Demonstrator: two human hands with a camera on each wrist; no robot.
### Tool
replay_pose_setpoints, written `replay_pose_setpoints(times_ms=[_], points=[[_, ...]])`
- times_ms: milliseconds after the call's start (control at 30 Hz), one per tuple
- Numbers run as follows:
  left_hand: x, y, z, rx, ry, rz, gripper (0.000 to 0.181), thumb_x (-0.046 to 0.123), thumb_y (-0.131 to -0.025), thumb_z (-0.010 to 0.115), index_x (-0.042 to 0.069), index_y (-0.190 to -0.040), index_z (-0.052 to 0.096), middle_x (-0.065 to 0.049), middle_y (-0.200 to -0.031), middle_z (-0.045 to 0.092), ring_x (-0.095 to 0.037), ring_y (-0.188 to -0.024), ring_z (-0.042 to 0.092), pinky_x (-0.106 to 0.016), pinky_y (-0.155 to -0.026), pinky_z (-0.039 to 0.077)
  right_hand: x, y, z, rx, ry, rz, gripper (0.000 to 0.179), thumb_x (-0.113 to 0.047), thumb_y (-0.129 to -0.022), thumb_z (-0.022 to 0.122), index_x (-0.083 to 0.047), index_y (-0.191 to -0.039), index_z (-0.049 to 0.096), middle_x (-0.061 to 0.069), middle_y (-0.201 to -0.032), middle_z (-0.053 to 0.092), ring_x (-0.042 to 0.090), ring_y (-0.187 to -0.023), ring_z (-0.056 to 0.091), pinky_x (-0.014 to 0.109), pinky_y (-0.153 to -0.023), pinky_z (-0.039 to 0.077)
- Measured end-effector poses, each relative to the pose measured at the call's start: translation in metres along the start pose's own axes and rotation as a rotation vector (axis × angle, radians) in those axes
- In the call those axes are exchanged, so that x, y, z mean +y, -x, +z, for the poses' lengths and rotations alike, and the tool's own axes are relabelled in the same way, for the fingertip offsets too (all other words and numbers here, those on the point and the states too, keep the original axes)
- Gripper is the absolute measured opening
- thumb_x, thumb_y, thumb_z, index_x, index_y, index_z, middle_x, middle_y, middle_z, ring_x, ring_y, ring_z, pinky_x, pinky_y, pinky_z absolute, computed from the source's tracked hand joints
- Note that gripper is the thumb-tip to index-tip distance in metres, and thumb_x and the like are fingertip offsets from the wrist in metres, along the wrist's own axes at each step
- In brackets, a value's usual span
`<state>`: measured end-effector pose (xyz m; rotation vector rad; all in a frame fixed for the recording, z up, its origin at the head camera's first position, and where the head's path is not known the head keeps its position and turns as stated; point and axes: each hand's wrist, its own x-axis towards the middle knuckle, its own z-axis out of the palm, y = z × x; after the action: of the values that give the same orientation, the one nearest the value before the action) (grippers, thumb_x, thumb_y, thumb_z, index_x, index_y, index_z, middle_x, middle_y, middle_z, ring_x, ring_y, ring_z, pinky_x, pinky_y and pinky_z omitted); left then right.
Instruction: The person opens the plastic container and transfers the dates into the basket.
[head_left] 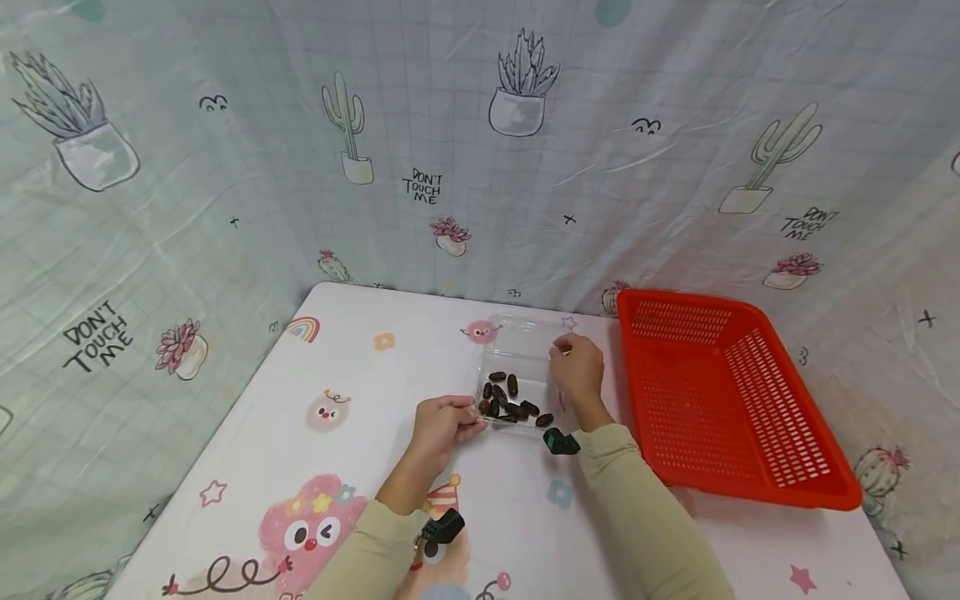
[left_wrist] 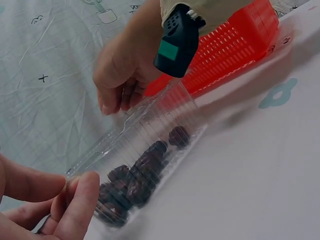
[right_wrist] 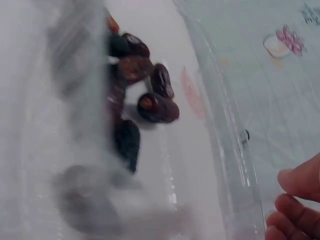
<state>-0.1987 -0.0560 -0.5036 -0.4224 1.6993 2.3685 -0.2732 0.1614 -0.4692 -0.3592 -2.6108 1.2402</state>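
Note:
A clear plastic box with its lid folded back stands on the table. Several dark brown dates lie inside, mostly toward its front left; the right wrist view shows their glossy, wrinkled skins. My left hand pinches the box's front left corner between thumb and fingers. At the right rear, beside the lid's edge, is my right hand, its fingers loosely bent with no date visible between them. In the right wrist view its fingertips are close to the clear rim; whether they touch it is hard to tell.
A red plastic basket with slotted walls stands on the right of the table, close to my right forearm. The table has a white cloth with cartoon prints. Curtains with cactus drawings hang behind and at both sides.

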Motion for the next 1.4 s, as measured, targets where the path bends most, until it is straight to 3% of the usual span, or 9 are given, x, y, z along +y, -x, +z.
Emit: replay_pose_setpoints(times_ms=[233, 600, 800, 1067, 1200, 1400], points=[[0.002, 0.002, 0.000, 0.001, -0.009, -0.007, 0.035, -0.016, -0.091, 0.059, -0.021, -0.125, 0.059, -0.014, -0.087, 0.068, -0.014, -0.072, 0.072, -0.029, -0.074, 0.069, -0.004, 0.013, 0.006, -0.063, 0.005, -0.116, 0.015, -0.010, -0.096, 0.071, -0.004, -0.108, 0.078, 0.014, -0.100, 0.074, 0.029, -0.092, 0.064, 0.037, -0.075, 0.054], [0.002, -0.001, -0.001, 0.020, -0.017, -0.014, 0.034, -0.016, -0.090, 0.060, -0.020, -0.124, 0.061, -0.012, -0.086, 0.069, -0.015, -0.073, 0.072, -0.030, -0.074, 0.069, -0.016, 0.031, 0.015, -0.420, -0.028, -0.257, 0.015, -0.003, -0.091, 0.076, 0.000, -0.105, 0.080, 0.013, -0.097, 0.079, 0.022, -0.088, 0.071, 0.030, -0.074, 0.061], [0.001, -0.002, -0.001, 0.020, -0.018, -0.021, 0.033, -0.015, -0.090, 0.060, -0.019, -0.123, 0.062, -0.010, -0.085, 0.067, -0.014, -0.071, 0.072, -0.029, -0.073, 0.069, -0.016, 0.038, 0.033, -0.564, -0.001, -0.336, 0.014, -0.003, -0.087, 0.080, -0.001, -0.101, 0.080, 0.010, -0.095, 0.078, 0.017, -0.087, 0.070, 0.034, -0.081, 0.062], [-0.004, 0.001, -0.003, 0.024, 0.012, -0.028, 0.032, -0.017, -0.090, 0.059, -0.020, -0.122, 0.061, -0.011, -0.084, 0.066, -0.015, -0.070, 0.072, -0.029, -0.072, 0.069, -0.011, 0.046, 0.051, -0.628, 0.153, -0.487, 0.017, 0.000, -0.082, 0.082, -0.006, -0.098, 0.081, 0.005, -0.094, 0.078, 0.017, -0.089, 0.067, 0.034, -0.083, 0.061], [-0.004, 0.001, -0.003, 0.022, 0.015, -0.023, 0.032, -0.017, -0.090, 0.059, -0.020, -0.122, 0.061, -0.011, -0.083, 0.066, -0.014, -0.070, 0.071, -0.029, -0.072, 0.069, -0.014, 0.044, 0.052, -0.652, 0.194, -0.517, 0.017, 0.002, -0.080, 0.082, -0.006, -0.094, 0.081, 0.005, -0.092, 0.076, 0.017, -0.087, 0.064, 0.035, -0.083, 0.061], [-0.004, -0.002, -0.002, 0.026, 0.020, -0.017, 0.032, -0.018, -0.090, 0.058, -0.020, -0.121, 0.062, -0.009, -0.079, 0.065, -0.012, -0.068, 0.070, -0.027, -0.070, 0.068, -0.017, 0.034, 0.051, -0.741, 0.261, -0.588, 0.012, 0.001, -0.081, 0.080, -0.005, -0.091, 0.077, 0.004, -0.089, 0.070, 0.011, -0.080, 0.058, 0.025, -0.075, 0.056]])
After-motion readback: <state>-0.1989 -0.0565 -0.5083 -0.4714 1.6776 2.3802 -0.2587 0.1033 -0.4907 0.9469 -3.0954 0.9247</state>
